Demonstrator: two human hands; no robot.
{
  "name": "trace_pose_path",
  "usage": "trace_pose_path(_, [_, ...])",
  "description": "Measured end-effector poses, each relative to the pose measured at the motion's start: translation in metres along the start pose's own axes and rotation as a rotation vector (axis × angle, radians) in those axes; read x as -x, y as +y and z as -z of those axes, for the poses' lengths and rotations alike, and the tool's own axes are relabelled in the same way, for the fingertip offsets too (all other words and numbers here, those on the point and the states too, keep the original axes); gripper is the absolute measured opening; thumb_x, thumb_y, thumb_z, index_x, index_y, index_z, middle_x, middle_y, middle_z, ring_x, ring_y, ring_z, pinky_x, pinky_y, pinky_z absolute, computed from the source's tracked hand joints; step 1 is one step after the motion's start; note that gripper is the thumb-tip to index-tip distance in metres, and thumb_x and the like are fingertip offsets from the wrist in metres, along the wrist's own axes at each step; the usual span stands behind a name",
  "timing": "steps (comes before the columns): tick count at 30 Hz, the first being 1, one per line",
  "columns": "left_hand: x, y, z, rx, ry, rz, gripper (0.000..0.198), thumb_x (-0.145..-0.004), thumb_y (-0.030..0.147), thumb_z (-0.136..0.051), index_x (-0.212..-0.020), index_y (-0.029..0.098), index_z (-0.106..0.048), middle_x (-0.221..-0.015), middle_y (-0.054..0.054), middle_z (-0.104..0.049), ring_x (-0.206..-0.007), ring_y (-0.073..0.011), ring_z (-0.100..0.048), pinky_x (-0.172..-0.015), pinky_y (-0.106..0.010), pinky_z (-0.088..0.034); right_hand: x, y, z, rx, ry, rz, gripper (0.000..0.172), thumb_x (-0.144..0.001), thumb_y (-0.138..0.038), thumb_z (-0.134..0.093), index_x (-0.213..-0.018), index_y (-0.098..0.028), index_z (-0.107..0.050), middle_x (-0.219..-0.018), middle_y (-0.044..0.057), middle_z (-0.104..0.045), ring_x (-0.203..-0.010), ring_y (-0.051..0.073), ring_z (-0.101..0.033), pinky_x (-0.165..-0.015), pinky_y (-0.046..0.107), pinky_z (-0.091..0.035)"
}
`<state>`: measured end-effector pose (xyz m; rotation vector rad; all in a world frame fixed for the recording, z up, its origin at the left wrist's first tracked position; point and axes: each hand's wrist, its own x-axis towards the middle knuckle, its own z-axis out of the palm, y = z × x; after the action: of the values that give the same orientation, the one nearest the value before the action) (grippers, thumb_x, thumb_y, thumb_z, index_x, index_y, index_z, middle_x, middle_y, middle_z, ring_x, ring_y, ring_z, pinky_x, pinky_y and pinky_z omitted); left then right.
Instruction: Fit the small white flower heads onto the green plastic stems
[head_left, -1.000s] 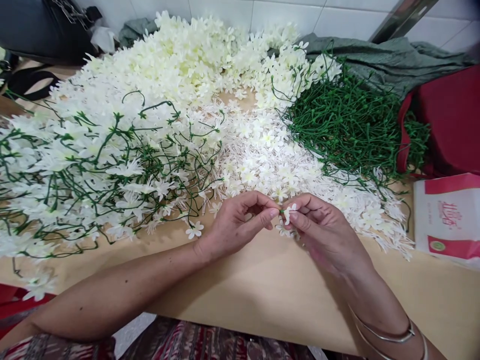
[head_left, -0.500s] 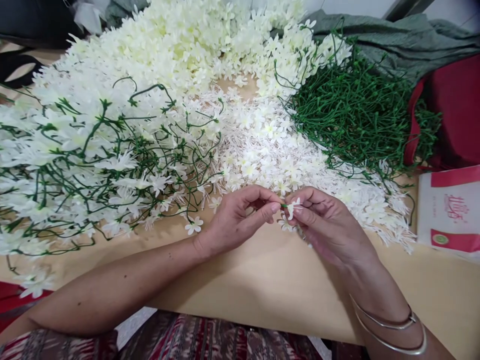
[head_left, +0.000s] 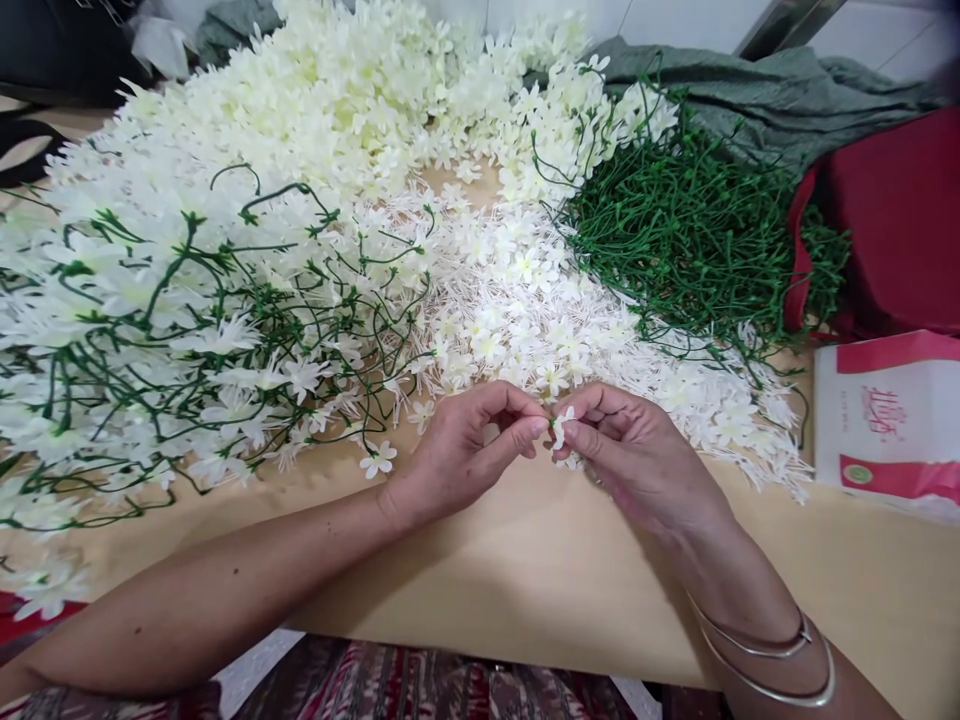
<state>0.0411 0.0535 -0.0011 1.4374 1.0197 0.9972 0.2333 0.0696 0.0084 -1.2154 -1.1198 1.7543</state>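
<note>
Over the table's near part, my two hands meet fingertip to fingertip. My left hand (head_left: pixel 476 445) pinches the green tip of a plastic stem, of which only a bit shows. Between the thumb and forefinger of my right hand (head_left: pixel 637 455) is a small white artificial flower (head_left: pixel 562 427), touching the green tip. Just behind the hands spreads a layer of white flowers and thin white stamens (head_left: pixel 510 300). To the left lies a heap of white flowers on green stems (head_left: pixel 225 310).
Loose green plastic stems (head_left: pixel 690 230) are piled at the right, beside a dark red bag (head_left: pixel 892 220). A red and white packet (head_left: pixel 889 415) lies at the right edge. Cream blossoms (head_left: pixel 360 100) are heaped at the back. One flower (head_left: pixel 378 459) lies near my left wrist.
My fingertips have come closer together, and the flower now sits nearer the left fingers with less green showing. The whole view has shifted slightly.
</note>
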Motion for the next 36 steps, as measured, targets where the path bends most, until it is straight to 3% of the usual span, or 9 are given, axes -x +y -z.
trace_pose_path(9, [0.000,-0.001,0.000,-0.019,0.011,0.017,0.032,-0.098,0.047,-0.067,-0.088,0.016,-0.068,-0.077,-0.005,-0.073,-0.073,-0.0137,-0.067,-0.069,-0.025,-0.053,-0.001,0.000,0.000,0.003,-0.025,-0.008,0.035,-0.069,-0.047,-0.094,-0.073,-0.022,-0.069,-0.065,0.000,-0.072,-0.060,0.013,-0.064,-0.061,0.028,-0.052])
trace_pose_path(17, [-0.003,-0.003,0.001,0.094,-0.053,0.061,0.019,-0.097,0.034,-0.068,-0.102,0.016,-0.071,-0.088,-0.006,-0.077,-0.077,-0.0119,-0.073,-0.076,-0.024,-0.058,-0.003,-0.003,0.011,-0.081,-0.073,-0.051,0.031,-0.070,-0.044,-0.094,-0.073,-0.023,-0.072,-0.064,-0.001,-0.069,-0.058,0.012,-0.062,-0.061,0.027,-0.051])
trace_pose_path(20, [-0.003,-0.006,0.001,0.155,-0.045,0.083,0.016,-0.095,0.031,-0.069,-0.099,0.016,-0.071,-0.087,-0.005,-0.077,-0.075,-0.0114,-0.075,-0.074,-0.022,-0.058,-0.002,-0.004,0.011,-0.064,-0.057,-0.064,0.030,-0.069,-0.044,-0.095,-0.073,-0.024,-0.072,-0.064,-0.001,-0.069,-0.058,0.012,-0.062,-0.060,0.027,-0.050])
trace_pose_path(25, [-0.003,-0.004,0.001,0.086,-0.040,0.051,0.015,-0.095,0.029,-0.071,-0.089,0.016,-0.071,-0.081,-0.004,-0.077,-0.075,-0.0114,-0.073,-0.072,-0.021,-0.056,-0.001,-0.003,0.009,-0.041,-0.057,-0.075,0.031,-0.069,-0.046,-0.094,-0.073,-0.024,-0.072,-0.064,-0.001,-0.069,-0.059,0.013,-0.062,-0.059,0.029,-0.051])
trace_pose_path(36, [-0.001,-0.002,0.003,-0.037,-0.044,-0.028,0.016,-0.099,0.029,-0.068,-0.089,0.016,-0.071,-0.076,-0.002,-0.076,-0.071,-0.0106,-0.070,-0.072,-0.022,-0.054,0.000,-0.005,0.011,-0.048,-0.142,-0.121,0.025,-0.077,-0.041,-0.090,-0.076,-0.023,-0.072,-0.067,-0.002,-0.070,-0.063,0.010,-0.064,-0.064,0.024,-0.053])
